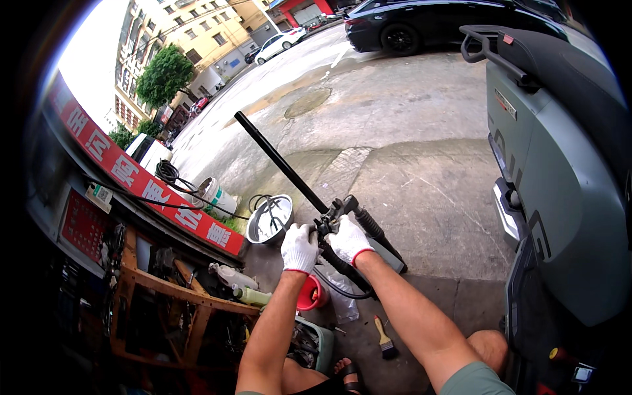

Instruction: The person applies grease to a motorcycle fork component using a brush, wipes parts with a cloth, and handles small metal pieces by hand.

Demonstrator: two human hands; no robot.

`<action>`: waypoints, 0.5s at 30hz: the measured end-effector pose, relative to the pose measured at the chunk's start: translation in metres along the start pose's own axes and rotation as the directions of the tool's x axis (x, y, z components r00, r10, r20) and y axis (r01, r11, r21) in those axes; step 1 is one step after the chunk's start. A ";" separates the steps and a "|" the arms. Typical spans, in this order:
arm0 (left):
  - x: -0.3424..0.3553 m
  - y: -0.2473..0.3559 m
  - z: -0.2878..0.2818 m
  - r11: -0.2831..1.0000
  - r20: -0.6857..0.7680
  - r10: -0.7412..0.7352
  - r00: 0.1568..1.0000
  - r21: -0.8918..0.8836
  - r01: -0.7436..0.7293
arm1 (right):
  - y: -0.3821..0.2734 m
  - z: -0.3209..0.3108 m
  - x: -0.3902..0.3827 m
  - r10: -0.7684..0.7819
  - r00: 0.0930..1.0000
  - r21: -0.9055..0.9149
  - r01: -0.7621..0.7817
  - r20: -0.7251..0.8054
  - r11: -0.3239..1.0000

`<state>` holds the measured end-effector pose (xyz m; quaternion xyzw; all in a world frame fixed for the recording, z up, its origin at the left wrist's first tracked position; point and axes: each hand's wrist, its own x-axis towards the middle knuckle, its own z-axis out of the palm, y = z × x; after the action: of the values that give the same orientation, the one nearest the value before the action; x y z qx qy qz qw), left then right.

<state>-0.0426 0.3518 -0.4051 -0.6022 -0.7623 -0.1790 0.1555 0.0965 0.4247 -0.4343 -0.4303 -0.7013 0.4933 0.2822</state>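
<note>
1. Rod: black, straight, fixed at its lower end to the joint; it lies ahead of both hands
2. Long axis: from the joint, the rod slopes up and away toward the person's left; its free end is the part farthest from the grip
3. Left hand: gloved, fingers curled against the left side of the joint; the inner side of the grip is hidden, so its firmness cannot be told
4. Right hand: gloved, fingers bent around the right side of the joint (the exact contact is covered by the glove)
5. Key relation: the joint sits between the hands; the rod leans out over the left side, so the left hand is nearer to its line
6. Ribbed leg: extends from the joint opposite to the rod, just beyond the right hand; the second leg emerges between the hands
7. Surroundings: basin near the left hand; bucket beside the left forearm; brush on the floor between the forearms; scooter at the right, well apart
</note>
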 end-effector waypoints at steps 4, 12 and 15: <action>0.003 0.002 0.002 1.000 -0.014 -0.009 1.000 -0.011 0.009 | -0.008 0.004 -0.003 0.063 0.998 -0.027 -0.063 -0.004 0.998; 0.010 0.009 0.003 0.999 -0.019 -0.018 1.000 -0.047 0.017 | -0.006 0.004 -0.001 0.073 0.997 -0.004 -0.073 0.013 0.997; 0.012 0.019 0.004 0.994 -0.064 0.000 0.998 -0.106 -0.006 | 0.003 0.004 0.002 0.082 0.988 0.123 -0.066 -0.134 0.990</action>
<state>-0.0270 0.3682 -0.4012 -0.6048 -0.7454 -0.2383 0.1475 0.0935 0.4255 -0.4385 -0.4719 -0.6331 0.5129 0.3368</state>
